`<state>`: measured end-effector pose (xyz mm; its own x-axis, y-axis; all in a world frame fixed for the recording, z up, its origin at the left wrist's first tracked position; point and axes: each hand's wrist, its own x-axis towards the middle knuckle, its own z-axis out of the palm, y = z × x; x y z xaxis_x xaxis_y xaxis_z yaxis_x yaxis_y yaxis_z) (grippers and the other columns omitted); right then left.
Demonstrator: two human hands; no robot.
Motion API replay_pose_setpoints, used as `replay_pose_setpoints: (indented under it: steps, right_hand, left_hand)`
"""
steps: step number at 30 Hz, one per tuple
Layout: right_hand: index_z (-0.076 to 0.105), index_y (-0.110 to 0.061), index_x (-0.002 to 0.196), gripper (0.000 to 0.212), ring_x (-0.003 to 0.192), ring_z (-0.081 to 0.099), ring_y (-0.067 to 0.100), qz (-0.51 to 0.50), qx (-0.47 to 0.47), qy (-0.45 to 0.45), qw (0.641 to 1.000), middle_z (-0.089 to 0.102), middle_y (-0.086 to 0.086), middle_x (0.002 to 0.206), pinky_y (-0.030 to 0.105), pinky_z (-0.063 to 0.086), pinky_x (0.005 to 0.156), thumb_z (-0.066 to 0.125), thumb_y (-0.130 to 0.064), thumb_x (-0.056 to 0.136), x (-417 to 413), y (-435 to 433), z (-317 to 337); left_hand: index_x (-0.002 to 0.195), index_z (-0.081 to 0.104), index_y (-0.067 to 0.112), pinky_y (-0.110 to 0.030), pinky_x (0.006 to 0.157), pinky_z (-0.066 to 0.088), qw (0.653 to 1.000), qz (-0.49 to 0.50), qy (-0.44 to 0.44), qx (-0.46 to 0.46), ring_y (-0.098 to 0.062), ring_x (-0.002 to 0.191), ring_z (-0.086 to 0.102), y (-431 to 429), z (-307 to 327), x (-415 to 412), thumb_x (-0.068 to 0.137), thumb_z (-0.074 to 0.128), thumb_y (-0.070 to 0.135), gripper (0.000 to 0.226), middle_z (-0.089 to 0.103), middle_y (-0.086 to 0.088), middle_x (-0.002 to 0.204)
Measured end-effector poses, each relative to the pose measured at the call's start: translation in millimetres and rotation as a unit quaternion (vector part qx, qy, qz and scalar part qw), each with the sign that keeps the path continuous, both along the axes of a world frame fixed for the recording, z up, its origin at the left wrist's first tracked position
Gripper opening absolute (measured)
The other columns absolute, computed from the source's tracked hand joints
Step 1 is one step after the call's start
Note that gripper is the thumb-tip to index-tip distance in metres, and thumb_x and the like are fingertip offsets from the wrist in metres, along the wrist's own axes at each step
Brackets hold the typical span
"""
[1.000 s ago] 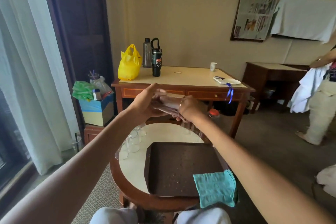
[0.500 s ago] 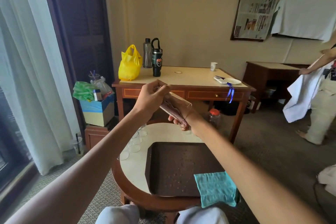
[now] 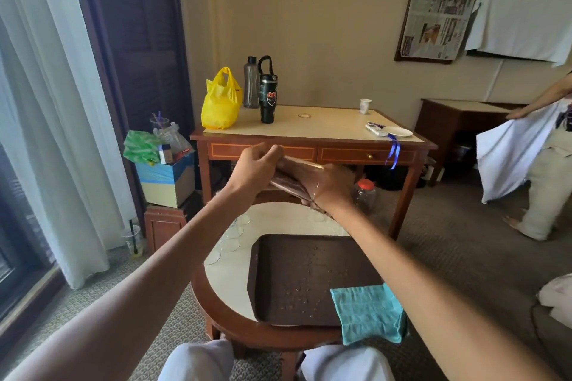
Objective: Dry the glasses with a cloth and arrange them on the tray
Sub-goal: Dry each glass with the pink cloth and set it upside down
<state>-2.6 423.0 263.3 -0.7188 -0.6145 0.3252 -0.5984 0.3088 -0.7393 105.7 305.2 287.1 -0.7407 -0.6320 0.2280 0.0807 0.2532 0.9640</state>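
A clear glass is held tilted in the air over the far side of the round table. My left hand pinches its upper end. My right hand grips the lower end and shows partly through the glass. Below them a dark brown tray lies on the table, dotted with water drops. A teal cloth is draped over the tray's near right corner. Several more clear glasses stand on the table left of the tray.
Behind the round table stands a wooden desk with a yellow bag, two bottles, a cup and a plate. A jar sits under it. A box of clutter is at the left. A person with a white sheet stands at the right.
The glass has turned between my hands and now lies flatter, with my right hand higher along it. The person at the right has spread the white sheet lower.
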Motion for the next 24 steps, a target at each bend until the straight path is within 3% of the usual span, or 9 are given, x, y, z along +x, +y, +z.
replay_pose_setpoints:
  steps: [2, 4, 7, 9, 11, 14, 18, 21, 24]
  right_hand:
    - [0.068, -0.015, 0.078, 0.044, 0.032, 0.045, 0.004, 0.099, -0.015, -0.317, 0.943, 0.066, 0.000, 0.063, 0.018, 0.033, 0.031, 0.055, -0.053, 0.096, 9.0, 3.0, 6.7]
    - [0.070, -0.010, 0.086, 0.048, 0.035, 0.046, 0.006, 0.115, 0.010, -0.331, 0.937, 0.069, 0.003, 0.065, 0.019, 0.034, 0.034, 0.053, -0.054, 0.097, 10.4, 2.8, 8.6]
    - [0.073, -0.004, 0.081, 0.032, 0.046, 0.058, 0.015, -0.003, 0.041, 0.054, 0.998, 0.067, 0.002, 0.059, 0.024, 0.044, 0.041, 0.071, -0.035, 0.091, 6.7, 1.7, 10.2]
    - [0.070, -0.010, 0.068, 0.027, 0.044, 0.051, 0.015, -0.026, -0.024, 0.321, 0.947, 0.061, -0.003, 0.053, 0.018, 0.031, 0.036, 0.069, -0.029, 0.087, 11.9, 4.9, 13.8]
    - [0.065, -0.013, 0.060, 0.032, 0.040, 0.041, 0.016, -0.035, -0.056, 0.427, 0.902, 0.049, -0.007, 0.047, 0.013, 0.017, 0.043, 0.053, -0.032, 0.083, 18.7, 10.6, 19.7]
    - [0.063, -0.015, 0.059, 0.019, 0.040, 0.038, 0.017, -0.040, -0.047, 0.435, 0.898, 0.042, -0.008, 0.047, 0.012, 0.011, 0.046, 0.058, -0.025, 0.074, 17.1, 9.0, 18.8]
    - [0.067, -0.012, 0.061, 0.023, 0.046, 0.056, 0.018, -0.074, -0.013, 0.290, 0.954, 0.060, -0.003, 0.051, 0.020, 0.029, 0.037, 0.074, -0.024, 0.079, -1.6, -2.8, -6.3]
    - [0.072, -0.014, 0.073, 0.043, 0.045, 0.059, 0.015, 0.024, -0.034, -0.034, 0.999, 0.066, 0.002, 0.059, 0.031, 0.048, 0.039, 0.071, -0.056, 0.081, 6.3, -8.7, -11.9]
    - [0.070, -0.013, 0.081, 0.056, 0.043, 0.050, 0.012, 0.116, 0.009, -0.302, 0.946, 0.065, 0.005, 0.065, 0.020, 0.035, 0.038, 0.058, -0.068, 0.086, 15.4, -1.0, -3.8]
  left_hand:
    - [0.093, 0.068, 0.009, -0.025, 0.068, 0.055, 0.996, 0.021, 0.050, -0.071, -0.013, 0.075, 0.063, 2.7, 0.2, 3.6, 0.100, 0.059, 0.023, 0.018, 0.066, -0.003, 0.081]
    - [0.094, 0.068, 0.006, -0.024, 0.065, 0.051, 0.995, 0.011, 0.067, -0.066, -0.013, 0.076, 0.061, 1.0, -3.2, 4.9, 0.099, 0.057, 0.020, 0.019, 0.065, -0.003, 0.081]
    - [0.092, 0.066, 0.007, -0.030, 0.066, 0.053, 0.988, -0.097, 0.060, 0.105, -0.022, 0.082, 0.064, -8.0, -5.5, 9.0, 0.099, 0.051, 0.019, 0.020, 0.066, -0.010, 0.088]
    - [0.093, 0.066, 0.010, -0.033, 0.069, 0.057, 0.966, -0.154, 0.035, 0.203, -0.024, 0.084, 0.068, -12.5, -5.1, 12.3, 0.097, 0.052, 0.025, 0.021, 0.069, -0.014, 0.092]
    - [0.102, 0.065, 0.009, -0.037, 0.073, 0.060, 0.954, -0.164, -0.002, 0.250, -0.026, 0.084, 0.072, -11.2, -7.2, 13.5, 0.097, 0.056, 0.029, 0.023, 0.072, -0.015, 0.093]
    - [0.108, 0.063, 0.009, -0.039, 0.070, 0.062, 0.962, -0.125, -0.043, 0.239, -0.026, 0.082, 0.075, -8.2, -9.0, 12.5, 0.101, 0.057, 0.030, 0.023, 0.075, -0.013, 0.088]
    - [0.090, 0.063, 0.009, -0.049, 0.078, 0.063, 0.990, -0.065, 0.001, 0.128, -0.029, 0.078, 0.069, -6.1, -4.4, 8.9, 0.099, 0.054, 0.022, 0.018, 0.065, -0.015, 0.084]
    - [0.079, 0.063, 0.014, -0.033, 0.067, 0.052, 0.997, -0.004, 0.050, -0.059, -0.017, 0.074, 0.058, -3.6, -3.6, 7.7, 0.093, 0.058, 0.027, 0.020, 0.060, -0.001, 0.074]
    - [0.083, 0.065, 0.014, -0.034, 0.070, 0.054, 0.993, -0.013, 0.075, -0.086, -0.019, 0.077, 0.064, -6.3, -11.1, 7.9, 0.084, 0.062, 0.039, 0.025, 0.065, 0.000, 0.075]
